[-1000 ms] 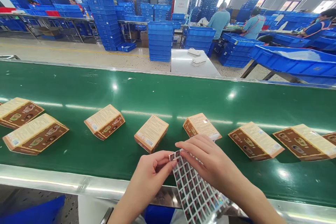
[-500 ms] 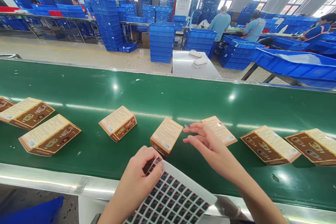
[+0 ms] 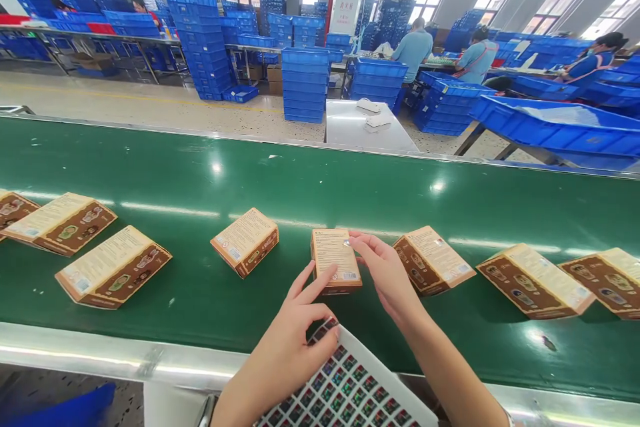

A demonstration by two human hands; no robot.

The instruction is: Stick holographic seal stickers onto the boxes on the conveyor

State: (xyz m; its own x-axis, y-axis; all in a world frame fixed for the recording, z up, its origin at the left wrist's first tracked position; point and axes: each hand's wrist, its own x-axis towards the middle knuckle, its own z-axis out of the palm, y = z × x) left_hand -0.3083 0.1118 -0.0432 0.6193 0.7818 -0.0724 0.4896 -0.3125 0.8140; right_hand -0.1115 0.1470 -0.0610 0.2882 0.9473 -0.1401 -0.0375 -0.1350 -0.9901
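My left hand (image 3: pixel 295 340) grips a sheet of small shiny stickers (image 3: pixel 345 383) between thumb and bent finger, near the belt's front edge. Its other fingers reach out onto a small brown and cream carton (image 3: pixel 330 253), touching its left side and printed top. Over the carton's right edge is my right hand (image 3: pixel 383 267), its fingertips pinched at a tiny silvery sticker (image 3: pixel 347 242) near the far right corner. Just right of that hand lies another carton (image 3: pixel 435 257) with a similar shiny spot on top.
A green conveyor belt (image 3: pixel 200 167) runs across, carrying several more cartons, such as one on the left (image 3: pixel 245 240) and one on the right (image 3: pixel 535 280). Beyond it stand a metal table (image 3: pixel 355 127), stacked blue crates (image 3: pixel 305 87) and seated people (image 3: pixel 413 50).
The cartons have drifted right along the belt. My right hand left the sheet with a small sticker and came to the carton. My left hand kept the sheet and stretched fingers onto that carton.
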